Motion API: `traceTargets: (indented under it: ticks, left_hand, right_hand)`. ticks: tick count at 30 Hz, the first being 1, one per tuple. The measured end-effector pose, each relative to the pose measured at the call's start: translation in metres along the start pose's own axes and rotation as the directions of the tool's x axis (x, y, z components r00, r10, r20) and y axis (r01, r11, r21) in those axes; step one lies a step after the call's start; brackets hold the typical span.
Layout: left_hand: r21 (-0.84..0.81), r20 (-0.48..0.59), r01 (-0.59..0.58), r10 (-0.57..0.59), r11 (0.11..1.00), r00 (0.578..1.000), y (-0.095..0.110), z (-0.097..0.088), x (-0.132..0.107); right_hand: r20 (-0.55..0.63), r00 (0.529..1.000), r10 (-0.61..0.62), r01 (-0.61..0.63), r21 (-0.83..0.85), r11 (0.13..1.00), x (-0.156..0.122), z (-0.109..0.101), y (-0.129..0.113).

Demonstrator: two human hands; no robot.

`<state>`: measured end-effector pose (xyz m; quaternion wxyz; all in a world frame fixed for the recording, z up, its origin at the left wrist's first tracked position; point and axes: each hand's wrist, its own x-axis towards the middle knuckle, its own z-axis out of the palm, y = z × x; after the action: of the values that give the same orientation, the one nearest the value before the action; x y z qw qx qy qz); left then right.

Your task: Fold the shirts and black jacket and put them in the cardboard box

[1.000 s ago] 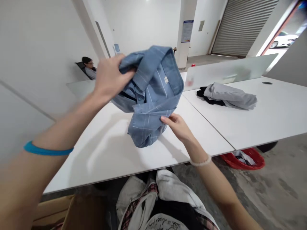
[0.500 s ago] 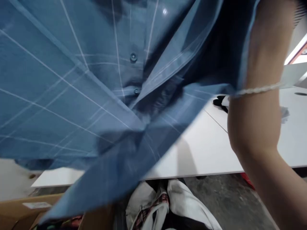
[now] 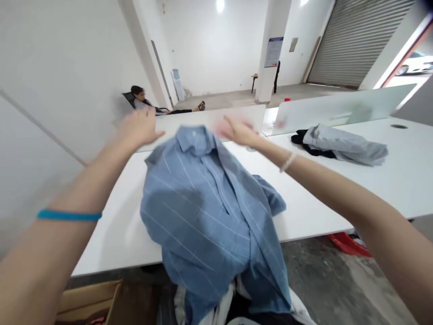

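In the head view, the left hand (image 3: pixel 138 128) and right hand (image 3: pixel 238 132) are open, blurred and well apart, just above the collar of a blue striped button-up shirt (image 3: pixel 203 216), neither visibly gripping it; the shirt spreads across the near edge of a white table (image 3: pixel 115 234), its tail hanging below that edge. Farther along the tabletop lies a grey garment (image 3: pixel 345 144) on black cloth (image 3: pixel 301 137); a seated person (image 3: pixel 138 99) reclines beyond.
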<state>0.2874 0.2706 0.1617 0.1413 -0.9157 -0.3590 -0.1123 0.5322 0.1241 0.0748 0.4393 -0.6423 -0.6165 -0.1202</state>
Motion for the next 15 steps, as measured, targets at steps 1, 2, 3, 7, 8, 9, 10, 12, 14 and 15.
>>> traceTargets:
  ticks: [1,2,3,7,8,9,10,12,14,15]
  left_hand:
    - [0.020,0.223,-0.031,0.026,0.999,0.974,-0.001,0.020,-0.013]
    - [0.000,0.362,-0.067,0.062,0.998,0.930,-0.001,0.039,-0.027]
    - [-0.026,0.460,-0.096,0.098,0.995,0.882,0.000,0.057,-0.042]
    - [-0.185,0.677,-0.166,0.248,0.969,0.692,0.015,0.113,-0.095]
    - [-0.235,0.709,-0.161,0.282,0.959,0.646,0.021,0.125,-0.105]
    - [-0.276,0.728,-0.155,0.312,0.948,0.610,0.027,0.136,-0.112]
    - [-0.304,0.733,-0.151,0.332,0.941,0.593,0.033,0.146,-0.118]
    - [-0.313,0.701,-0.162,0.343,0.936,0.626,0.042,0.165,-0.126]
    - [-0.290,0.649,-0.179,0.331,0.940,0.685,0.049,0.182,-0.126]
    - [-0.284,0.625,-0.188,0.330,0.940,0.708,0.051,0.190,-0.123]
  right_hand:
    - [0.173,0.982,0.071,-0.057,-0.084,0.995,-0.036,0.012,0.001]
    - [0.319,0.937,0.144,-0.093,-0.170,0.981,-0.071,0.022,0.000]
    - [0.434,0.881,0.190,-0.097,-0.226,0.969,-0.104,0.029,-0.001]
    - [0.647,0.736,0.200,-0.051,-0.242,0.969,-0.195,0.044,0.002]
    - [0.662,0.725,0.191,-0.041,-0.234,0.971,-0.205,0.046,0.005]
    - [0.670,0.720,0.181,-0.032,-0.229,0.973,-0.213,0.049,0.009]
    - [0.671,0.721,0.173,-0.024,-0.225,0.974,-0.217,0.052,0.013]
    - [0.660,0.733,0.162,-0.014,-0.224,0.975,-0.220,0.059,0.021]
    - [0.629,0.759,0.166,-0.011,-0.243,0.970,-0.219,0.066,0.029]
    - [0.610,0.773,0.172,-0.011,-0.259,0.966,-0.217,0.069,0.032]
